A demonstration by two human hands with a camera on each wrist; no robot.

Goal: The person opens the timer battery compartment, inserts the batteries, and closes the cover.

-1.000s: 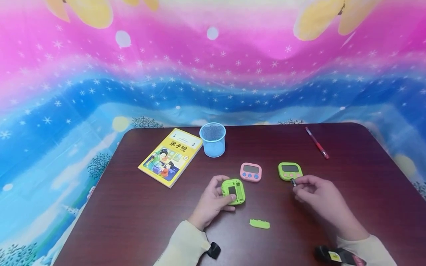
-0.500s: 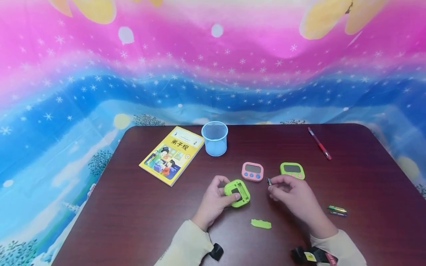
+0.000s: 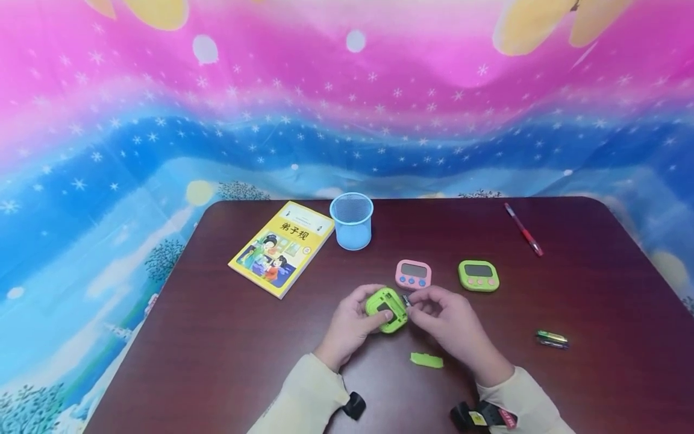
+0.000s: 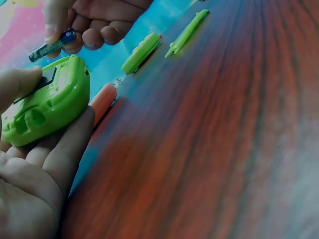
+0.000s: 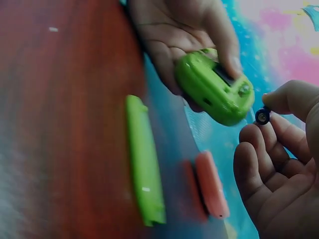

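Note:
My left hand [image 3: 349, 325] holds a green digital timer [image 3: 394, 301] back side up, thumb across its back, with the long battery slot uncovered. Between thumb and fingers my right hand [image 3: 452, 319] pinches a small dark battery [image 3: 406, 300], right at the timer's edge. In the left wrist view the battery [image 4: 52, 46] lies just above the timer [image 4: 70, 94]; its end faces the camera in the right wrist view, where the battery [image 5: 262, 116] is close beside the casing. The green battery cover [image 3: 426, 360] lies on the table below both hands.
Behind my hands lie a pink timer [image 3: 414, 274] and a second green timer [image 3: 479, 276]. Loose batteries [image 3: 552, 339] are at right, a red pen [image 3: 523, 229] at the back right. A blue mesh pen cup [image 3: 352, 232] stands beside a yellow book [image 3: 282, 250].
My right hand has carried the battery leftward from near the second green timer to the held timer's edge, uncovering the loose batteries at right. The left hand keeps its hold, almost in place.

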